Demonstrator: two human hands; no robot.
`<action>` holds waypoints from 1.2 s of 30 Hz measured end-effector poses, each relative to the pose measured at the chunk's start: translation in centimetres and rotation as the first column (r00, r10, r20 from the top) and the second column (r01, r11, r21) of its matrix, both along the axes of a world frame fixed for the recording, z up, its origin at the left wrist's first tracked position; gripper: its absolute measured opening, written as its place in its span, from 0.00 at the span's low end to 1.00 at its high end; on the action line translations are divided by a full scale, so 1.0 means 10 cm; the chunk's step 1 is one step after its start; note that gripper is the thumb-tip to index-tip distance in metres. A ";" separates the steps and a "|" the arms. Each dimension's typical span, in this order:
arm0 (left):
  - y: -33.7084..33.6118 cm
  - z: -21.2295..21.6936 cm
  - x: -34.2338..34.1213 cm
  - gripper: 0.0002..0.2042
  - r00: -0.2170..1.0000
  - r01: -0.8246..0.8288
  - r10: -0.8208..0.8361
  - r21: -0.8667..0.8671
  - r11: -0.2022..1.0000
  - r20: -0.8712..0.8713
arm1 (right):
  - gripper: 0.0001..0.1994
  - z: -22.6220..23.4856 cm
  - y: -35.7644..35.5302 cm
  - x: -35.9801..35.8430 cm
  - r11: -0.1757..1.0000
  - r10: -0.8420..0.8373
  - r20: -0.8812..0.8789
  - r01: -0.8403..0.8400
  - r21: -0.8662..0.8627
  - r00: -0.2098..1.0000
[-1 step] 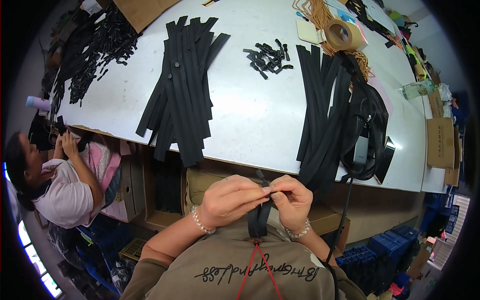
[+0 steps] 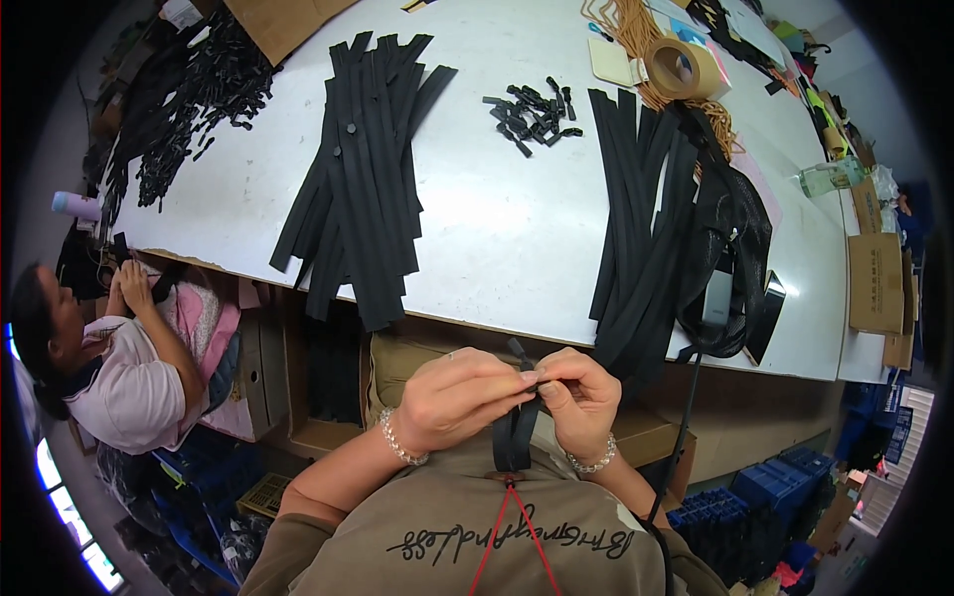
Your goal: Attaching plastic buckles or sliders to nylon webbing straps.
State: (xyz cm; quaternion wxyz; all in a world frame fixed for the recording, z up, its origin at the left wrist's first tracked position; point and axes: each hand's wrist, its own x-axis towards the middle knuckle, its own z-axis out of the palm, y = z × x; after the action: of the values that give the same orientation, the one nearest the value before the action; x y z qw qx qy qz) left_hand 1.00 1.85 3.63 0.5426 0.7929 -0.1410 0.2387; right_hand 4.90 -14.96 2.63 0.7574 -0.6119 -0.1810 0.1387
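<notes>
Close to my chest, my left hand (image 2: 459, 393) and my right hand (image 2: 582, 399) meet, fingertips pinched together. Between them is a black fabric strip (image 2: 512, 447), its lower part hanging in a loop below my fingers. A small dark end piece (image 2: 518, 348) sticks up beyond the fingertips. My fingers cover the spot where they grip, so any small part there is hidden. On the white table (image 2: 487, 228) ahead lie a pile of flat black strips (image 2: 370, 189), a small heap of black pull-like pieces (image 2: 535, 117) and a second bundle of black strips (image 2: 631, 214).
Right of the strips lies a black mesh bag (image 2: 735, 248) with a grey device on it. A tape roll (image 2: 686, 70) and tan cords (image 2: 626, 25) sit behind. Far left is a larger black heap (image 2: 199, 99). A co-worker (image 2: 129, 368) sits at left; blue crates (image 2: 775, 487) stand lower right.
</notes>
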 end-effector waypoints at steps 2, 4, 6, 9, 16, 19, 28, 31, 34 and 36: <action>0.00 0.01 0.00 0.14 1.000 -0.018 0.017 0.013 1.000 0.003 | 0.03 -0.01 0.00 0.00 1.000 0.004 -0.012 -0.004 0.006 1.000; -0.01 0.02 0.01 0.13 1.000 -0.020 0.020 -0.024 1.000 -0.010 | 0.03 -0.02 -0.01 0.00 1.000 0.015 -0.032 -0.014 0.024 0.999; -0.01 0.01 0.01 0.13 0.999 -0.022 0.022 -0.026 0.999 -0.028 | 0.03 -0.01 -0.01 -0.01 1.000 0.011 -0.048 -0.010 0.021 0.999; 0.00 0.00 -0.01 0.12 0.996 -0.011 0.007 -0.049 0.999 -0.089 | 0.03 -0.01 -0.01 -0.01 1.000 0.006 -0.050 -0.006 0.002 0.999; -0.07 -0.23 -0.14 0.06 0.735 -0.163 -0.169 -0.413 0.896 -0.656 | 0.03 -0.13 -0.08 -0.05 0.984 0.058 -0.362 -0.115 -0.137 0.930; -0.09 -0.57 -0.20 0.05 0.597 -0.238 -0.327 -0.551 0.800 -0.733 | 0.03 -0.39 -0.15 -0.10 0.980 0.038 -0.552 -0.139 -0.142 0.833; -0.21 -0.87 -0.10 0.04 0.511 -0.444 -0.494 -0.708 0.549 -0.703 | 0.05 -0.77 -0.11 -0.11 0.990 -0.008 -0.802 0.117 0.078 0.598; -0.20 -0.85 -0.11 0.03 0.489 -0.471 -0.525 -0.718 0.513 -0.696 | 0.05 -0.76 -0.10 -0.12 0.986 0.012 -0.810 0.129 0.107 0.586; -0.18 -0.87 -0.13 0.04 0.470 -0.430 -0.543 -0.718 0.547 -0.695 | 0.04 -0.78 -0.11 -0.15 0.988 -0.022 -0.767 0.133 0.083 0.641; -0.14 -0.84 -0.12 0.04 0.461 -0.390 -0.549 -0.715 0.580 -0.697 | 0.04 -0.76 -0.10 -0.16 0.989 -0.046 -0.725 0.133 0.063 0.687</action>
State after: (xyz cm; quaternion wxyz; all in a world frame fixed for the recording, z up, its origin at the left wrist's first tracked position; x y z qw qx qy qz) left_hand -0.21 0.41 -4.82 0.8394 0.4422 0.2429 -0.2022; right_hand 3.26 -16.00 -4.98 0.8059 -0.4738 0.1534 0.3203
